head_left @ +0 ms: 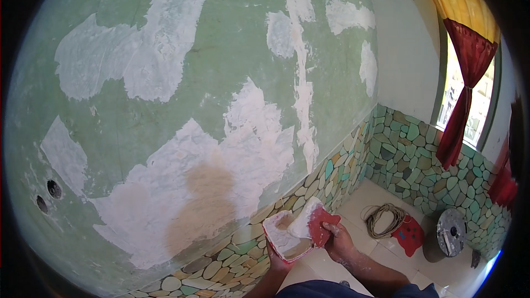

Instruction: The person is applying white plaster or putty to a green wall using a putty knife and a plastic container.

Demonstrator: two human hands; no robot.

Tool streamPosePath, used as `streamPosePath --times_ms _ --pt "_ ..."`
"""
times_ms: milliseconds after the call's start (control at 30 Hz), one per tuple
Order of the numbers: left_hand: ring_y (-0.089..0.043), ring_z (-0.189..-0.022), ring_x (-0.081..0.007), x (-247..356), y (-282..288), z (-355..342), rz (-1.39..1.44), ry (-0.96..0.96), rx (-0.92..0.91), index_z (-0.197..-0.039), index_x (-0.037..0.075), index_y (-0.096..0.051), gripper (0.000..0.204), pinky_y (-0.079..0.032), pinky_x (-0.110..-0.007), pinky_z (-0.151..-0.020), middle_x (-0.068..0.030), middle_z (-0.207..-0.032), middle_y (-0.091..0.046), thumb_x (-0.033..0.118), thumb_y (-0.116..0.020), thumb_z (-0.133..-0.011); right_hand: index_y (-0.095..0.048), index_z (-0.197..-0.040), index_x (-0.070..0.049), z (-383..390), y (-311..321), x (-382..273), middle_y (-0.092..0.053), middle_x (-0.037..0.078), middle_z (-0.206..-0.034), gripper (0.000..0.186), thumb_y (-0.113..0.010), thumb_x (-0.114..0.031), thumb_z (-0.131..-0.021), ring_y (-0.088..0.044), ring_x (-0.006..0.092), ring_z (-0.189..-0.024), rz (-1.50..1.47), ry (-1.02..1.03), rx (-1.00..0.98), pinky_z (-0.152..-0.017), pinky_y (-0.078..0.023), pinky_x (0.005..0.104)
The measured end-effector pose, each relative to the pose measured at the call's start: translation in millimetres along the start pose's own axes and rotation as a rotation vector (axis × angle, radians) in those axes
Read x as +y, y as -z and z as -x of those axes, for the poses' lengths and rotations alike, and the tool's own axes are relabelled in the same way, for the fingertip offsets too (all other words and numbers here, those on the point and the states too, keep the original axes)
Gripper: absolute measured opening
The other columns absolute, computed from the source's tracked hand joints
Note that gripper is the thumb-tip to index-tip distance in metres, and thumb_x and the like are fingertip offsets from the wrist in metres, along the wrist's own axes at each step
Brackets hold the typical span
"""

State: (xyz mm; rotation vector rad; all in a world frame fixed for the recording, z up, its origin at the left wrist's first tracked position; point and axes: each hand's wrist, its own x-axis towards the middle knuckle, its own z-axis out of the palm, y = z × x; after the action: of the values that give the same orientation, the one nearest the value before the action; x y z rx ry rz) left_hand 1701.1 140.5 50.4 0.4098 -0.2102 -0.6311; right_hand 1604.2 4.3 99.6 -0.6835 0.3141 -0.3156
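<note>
My left hand [277,263] grips a small red tub from below and the side. The tub [268,232] is tilted, and whitish wall putty [282,241] lies in it. Between the thumb and fingers of my right hand [342,246] is a red putty spreader [320,225]. Thick white putty coats the spreader's left part, which is over the tub's right side. White smears mark my right hand and wrist. In front of me rises a green wall [118,138] with broad white putty patches [165,165]. Part of my left hand is hidden behind the tub.
Pebble-like stone cladding [408,157] lines the lower walls. On the tiled floor lie a coil of rope [385,221] and a flat red piece [409,235], beside a grey bucket [450,233]. A window with a red and yellow curtain [466,66] is at right. Two round holes [53,189] pierce the left wall.
</note>
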Motion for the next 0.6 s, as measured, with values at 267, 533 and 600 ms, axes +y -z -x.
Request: streamPosePath --times_ms 267,533,600 --pt "-0.045 -0.129 -0.031 -1.3 -5.6 8.3 -0.016 0.042 -0.056 -0.142 0.016 -0.037 0.069 -0.036 -0.053 -0.106 -0.0072 -0.142 -0.044 0.062 -0.038 -0.092 -0.046 -0.126 -0.003 6.0 1.5 0.0 -0.06 0.012 -0.112 0.037 -0.055 -0.013 -0.091 -0.062 0.0264 -0.098 -0.021 0.019 -0.011 -0.077 -0.056 0.0444" --pt "-0.048 -0.126 -0.0281 -7.2 -32.9 5.0 -0.17 -0.086 -0.026 -0.14 0.014 -0.04 0.061 -0.036 -0.046 -0.107 -0.0064 -0.137 -0.049 0.055 -0.04 -0.094 -0.05 -0.121 -0.004 -4.0 12.6 3.9 -0.062 0.01 -0.111 0.03 -0.055 -0.014 -0.093 -0.063 0.0224 -0.097 -0.013 0.018 -0.009 -0.08 -0.056 0.041" --pt "-0.048 -0.125 -0.0278 -12.2 -17.4 -3.0 -0.096 -0.028 -0.009 -0.139 0.014 -0.041 0.06 -0.036 -0.046 -0.107 -0.0064 -0.137 -0.049 0.054 -0.04 -0.095 -0.051 -0.122 -0.005 -2.7 14.6 0.0 -0.062 0.009 -0.113 0.029 -0.055 -0.015 -0.094 -0.063 0.0215 -0.1 -0.001 -0.013 0.003 -0.085 -0.054 0.0399"
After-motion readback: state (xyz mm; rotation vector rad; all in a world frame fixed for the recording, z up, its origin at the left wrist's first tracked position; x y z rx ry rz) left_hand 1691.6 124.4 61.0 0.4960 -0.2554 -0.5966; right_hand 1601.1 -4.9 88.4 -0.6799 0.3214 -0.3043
